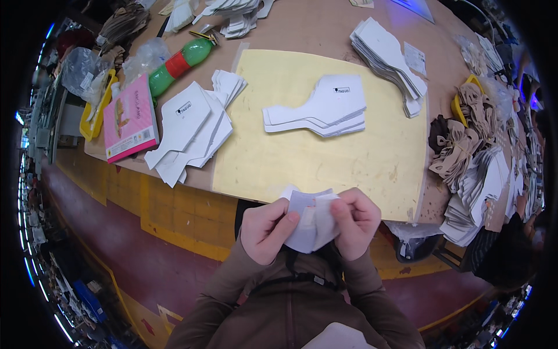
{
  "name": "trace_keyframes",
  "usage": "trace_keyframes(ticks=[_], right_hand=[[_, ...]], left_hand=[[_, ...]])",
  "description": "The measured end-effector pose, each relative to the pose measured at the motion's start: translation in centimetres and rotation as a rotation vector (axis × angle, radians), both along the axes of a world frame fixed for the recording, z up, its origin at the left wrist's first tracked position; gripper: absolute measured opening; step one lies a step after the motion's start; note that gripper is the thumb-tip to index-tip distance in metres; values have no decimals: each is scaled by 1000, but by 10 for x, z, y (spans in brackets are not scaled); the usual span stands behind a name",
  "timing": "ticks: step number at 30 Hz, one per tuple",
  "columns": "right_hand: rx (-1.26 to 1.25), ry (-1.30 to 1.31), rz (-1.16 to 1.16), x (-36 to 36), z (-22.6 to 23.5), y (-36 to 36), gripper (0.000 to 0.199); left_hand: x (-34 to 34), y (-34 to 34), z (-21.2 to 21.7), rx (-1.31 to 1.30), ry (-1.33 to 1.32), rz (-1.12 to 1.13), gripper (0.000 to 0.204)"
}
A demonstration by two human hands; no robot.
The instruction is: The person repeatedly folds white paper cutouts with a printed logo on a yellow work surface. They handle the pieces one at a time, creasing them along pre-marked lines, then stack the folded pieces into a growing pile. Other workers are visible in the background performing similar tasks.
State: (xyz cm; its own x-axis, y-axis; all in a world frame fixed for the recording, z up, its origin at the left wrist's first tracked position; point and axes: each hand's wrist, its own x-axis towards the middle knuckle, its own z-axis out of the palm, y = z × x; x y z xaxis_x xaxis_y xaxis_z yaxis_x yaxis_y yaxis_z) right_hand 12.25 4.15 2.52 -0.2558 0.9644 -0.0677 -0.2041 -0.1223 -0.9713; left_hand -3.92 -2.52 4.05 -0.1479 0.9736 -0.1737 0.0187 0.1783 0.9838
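Observation:
Just off the table's near edge, my two hands grip one white cut piece (301, 224) between them. My left hand (266, 231) pinches its left side with the thumb on top. The right side, where a paler layer or flap shows, is between the thumb and fingers of my right hand (355, 223). A small orange-red mark sits near the middle of the piece. Ahead on a pale yellow sheet (279, 166) lies a small stack of white shoe-upper-shaped pieces (325, 107). Left of it is a fanned stack of similar white pieces (192, 125).
A pink notebook (132, 119), a green bottle with a red label (179, 66) and a yellow tray (93, 119) stand at the left. Another white stack (386, 58) lies back right. Brown pieces (465, 142) and more white pieces (474, 195) crowd the right side.

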Motion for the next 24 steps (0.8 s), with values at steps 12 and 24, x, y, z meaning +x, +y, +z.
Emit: trace_keyframes(ticks=[12,24], right_hand=[[13,-47,-313,5,-15,13,21],[-24,-37,-249,26,2,18,19]], left_hand=[[6,-8,-14,31,-25,237,30],[22,-14,-16,129,6,314,16]])
